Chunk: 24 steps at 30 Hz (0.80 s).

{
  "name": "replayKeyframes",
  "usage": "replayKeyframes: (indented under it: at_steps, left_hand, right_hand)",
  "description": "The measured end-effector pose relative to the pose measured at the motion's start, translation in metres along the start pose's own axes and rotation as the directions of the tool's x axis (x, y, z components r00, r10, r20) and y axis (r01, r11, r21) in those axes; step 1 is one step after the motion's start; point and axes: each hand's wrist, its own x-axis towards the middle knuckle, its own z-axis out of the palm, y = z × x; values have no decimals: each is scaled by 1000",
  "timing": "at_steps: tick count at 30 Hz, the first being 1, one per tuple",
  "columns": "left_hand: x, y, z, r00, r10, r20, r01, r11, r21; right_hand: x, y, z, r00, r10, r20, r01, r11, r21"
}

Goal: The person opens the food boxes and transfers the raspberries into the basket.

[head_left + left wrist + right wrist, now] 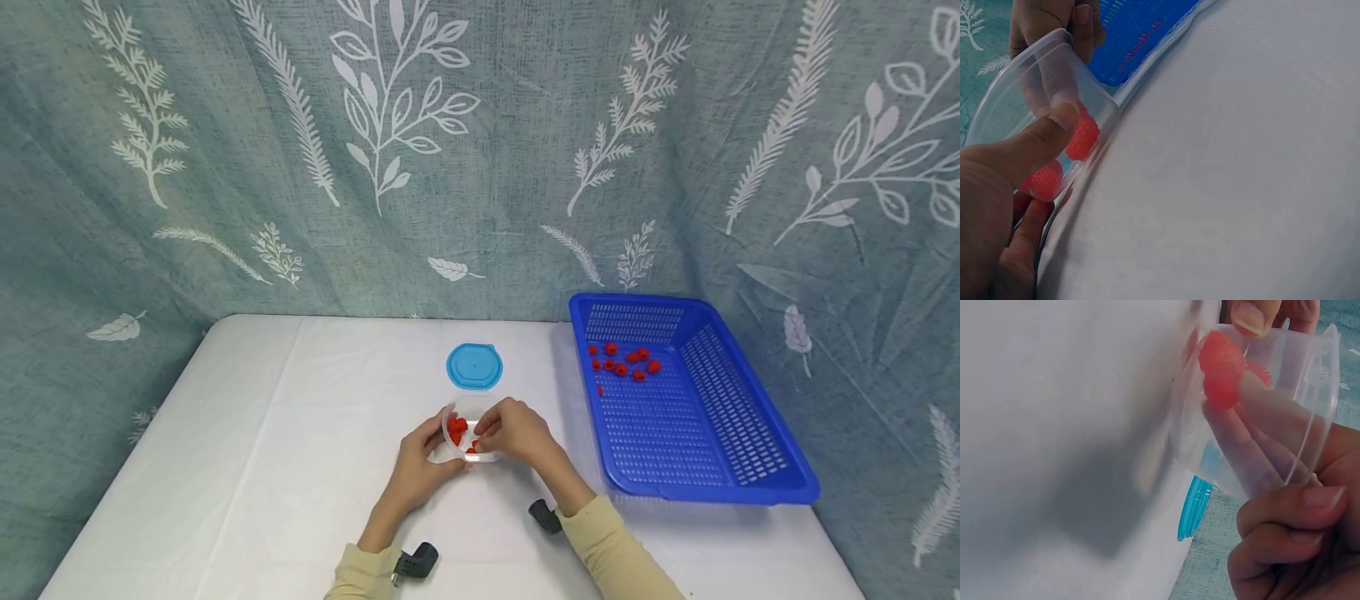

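My left hand (418,468) holds a clear plastic tub (469,407) from its left side, thumb near the front and fingers behind. The tub stands tilted or flat on the white cloth; which one I cannot tell. Red raspberries (456,428) lie inside, pressed close to the wall in the left wrist view. My right hand (517,430) reaches over the rim into the tub. Through the clear wall in the right wrist view, its thumb and a finger pinch a raspberry (1221,372), while the other fingers curl outside.
A round blue lid (475,367) lies just behind the tub. To the right stands a blue plastic basket (675,454) with several raspberries (621,369) toward its far left. A patterned curtain (510,167) hangs behind the white-covered table (225,467).
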Motion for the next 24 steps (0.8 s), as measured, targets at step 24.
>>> replayKeyframes:
  at_steps: [24]
  left_hand:
    - [1,0,0,1000,0,-7,0,1000,-26]
  right_hand:
    - [2,4,-5,987,-79,142,78,997,13]
